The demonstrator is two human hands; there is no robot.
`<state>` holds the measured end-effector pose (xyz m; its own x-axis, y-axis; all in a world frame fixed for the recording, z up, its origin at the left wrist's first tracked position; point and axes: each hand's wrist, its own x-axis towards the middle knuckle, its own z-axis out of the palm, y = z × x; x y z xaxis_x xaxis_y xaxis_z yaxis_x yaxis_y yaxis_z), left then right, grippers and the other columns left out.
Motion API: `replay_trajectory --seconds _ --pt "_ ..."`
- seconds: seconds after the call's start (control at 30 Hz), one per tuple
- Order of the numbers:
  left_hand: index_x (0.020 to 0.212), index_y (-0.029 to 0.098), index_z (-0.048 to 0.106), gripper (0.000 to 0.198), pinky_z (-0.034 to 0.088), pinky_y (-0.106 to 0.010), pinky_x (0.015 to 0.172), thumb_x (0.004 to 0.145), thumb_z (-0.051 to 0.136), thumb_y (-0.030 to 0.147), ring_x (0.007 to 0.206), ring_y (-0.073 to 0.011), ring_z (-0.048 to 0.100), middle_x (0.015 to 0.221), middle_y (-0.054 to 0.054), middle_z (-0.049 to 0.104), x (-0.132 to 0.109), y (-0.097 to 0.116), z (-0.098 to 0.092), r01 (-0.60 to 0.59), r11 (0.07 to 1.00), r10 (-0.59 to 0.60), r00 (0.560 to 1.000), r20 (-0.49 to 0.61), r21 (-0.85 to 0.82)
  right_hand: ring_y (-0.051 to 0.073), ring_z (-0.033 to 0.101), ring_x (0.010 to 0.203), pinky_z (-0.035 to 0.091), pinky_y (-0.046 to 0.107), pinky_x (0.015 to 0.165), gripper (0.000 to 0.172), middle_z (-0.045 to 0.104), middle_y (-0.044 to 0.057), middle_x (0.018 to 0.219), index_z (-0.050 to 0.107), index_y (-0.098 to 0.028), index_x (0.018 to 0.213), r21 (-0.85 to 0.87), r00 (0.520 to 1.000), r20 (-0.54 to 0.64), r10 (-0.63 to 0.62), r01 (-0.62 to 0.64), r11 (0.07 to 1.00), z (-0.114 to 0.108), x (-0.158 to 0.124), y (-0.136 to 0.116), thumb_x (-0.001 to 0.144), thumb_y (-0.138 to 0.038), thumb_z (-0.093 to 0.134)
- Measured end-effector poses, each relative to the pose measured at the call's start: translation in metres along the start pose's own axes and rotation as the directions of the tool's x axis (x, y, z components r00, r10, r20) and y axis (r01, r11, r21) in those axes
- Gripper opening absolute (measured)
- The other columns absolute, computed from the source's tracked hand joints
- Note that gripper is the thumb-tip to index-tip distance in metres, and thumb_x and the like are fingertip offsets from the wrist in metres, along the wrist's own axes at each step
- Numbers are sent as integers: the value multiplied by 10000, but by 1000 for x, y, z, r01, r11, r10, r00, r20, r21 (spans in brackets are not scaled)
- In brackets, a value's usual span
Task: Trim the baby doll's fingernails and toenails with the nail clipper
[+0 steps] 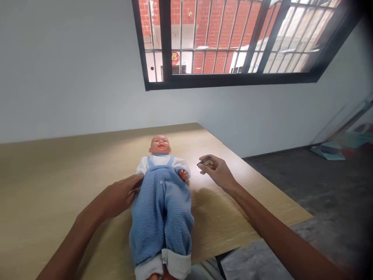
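A baby doll point(161, 202) in a blue fleece overall and white shirt lies on its back on the wooden table point(58, 182), head away from me and feet at the near edge. My left hand point(121, 196) rests against the doll's side by the overall's waist, with the fingers curled onto the fabric. My right hand point(214, 169) hovers just right of the doll's arm, with the fingers pinched together. What they hold, if anything, is too small to make out.
A grey wall and a barred window point(233, 42) rise behind the table. The table's right edge drops to a dark floor point(305, 182), where some teal and glass items point(335, 149) lie far right.
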<state>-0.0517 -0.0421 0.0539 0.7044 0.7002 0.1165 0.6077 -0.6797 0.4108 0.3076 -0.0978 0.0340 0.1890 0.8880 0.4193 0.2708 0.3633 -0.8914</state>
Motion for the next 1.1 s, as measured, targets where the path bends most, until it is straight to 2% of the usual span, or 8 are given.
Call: replay_trajectory --seconds 0.07,0.17,0.27,0.37,0.5,0.67,0.9,1.1 --pt "1298 327 574 408 510 -383 818 924 436 244 1025 -290 679 1219 -58 705 2 8 -9 56 988 -56 998 -5 146 141 659 578 586 321 612 338 660 -6 698 636 -163 943 5 999 25 25 -26 1000 4 0 2 800 -442 762" --pt "1235 271 643 372 490 -505 814 906 470 290 1001 -397 654 1134 -124 727 22 34 -16 120 929 -69 986 -155 350 142 659 602 565 305 613 349 653 -10 700 628 -166 973 -4 999 46 24 -24 1000 11 -1 3 825 -465 732" --pt "1281 188 619 405 446 -572 946 894 519 253 1156 -423 590 1262 -185 656 59 65 -10 -165 980 179 973 -145 109 132 627 601 522 281 584 347 631 -20 699 621 -169 994 -36 999 41 -10 11 999 13 -5 2 847 -470 710" --pt "1140 278 690 329 481 -404 997 824 634 200 1128 -285 630 1189 -48 704 96 81 6 -376 926 378 925 49 -36 124 588 603 500 273 592 315 592 -38 659 606 -177 958 -72 998 9 -67 67 995 12 -10 0 871 -468 692" --pt "1038 235 709 255 503 -351 909 787 696 191 936 -222 660 1025 -34 733 128 77 23 -467 873 486 859 159 -142 127 620 647 520 276 635 282 614 -26 684 573 -181 965 -90 990 7 -138 138 986 13 -14 -1 916 -450 642" --pt "985 217 700 136 505 -291 771 861 647 236 809 -179 641 902 -23 718 139 65 26 -481 842 527 829 188 -244 151 693 745 573 305 706 277 679 17 805 498 -201 1035 -106 974 38 -223 226 968 18 -18 4 928 -415 639" --pt "1165 214 613 241 520 -329 868 965 544 329 965 -213 647 1061 -72 704 135 61 19 -457 819 516 851 98 -348 220 740 955 608 390 819 328 718 108 999 428 -220 1126 -203 922 60 -382 386 900 27 -32 10 951 -427 614" --pt "1122 209 628 215 517 -342 887 963 542 326 953 -209 638 1039 -69 700 133 62 21 -457 796 522 851 66 -397 257 743 1014 625 428 833 372 728 146 1100 438 -218 1178 -297 884 112 -454 466 834 37 -37 10 942 -426 638"
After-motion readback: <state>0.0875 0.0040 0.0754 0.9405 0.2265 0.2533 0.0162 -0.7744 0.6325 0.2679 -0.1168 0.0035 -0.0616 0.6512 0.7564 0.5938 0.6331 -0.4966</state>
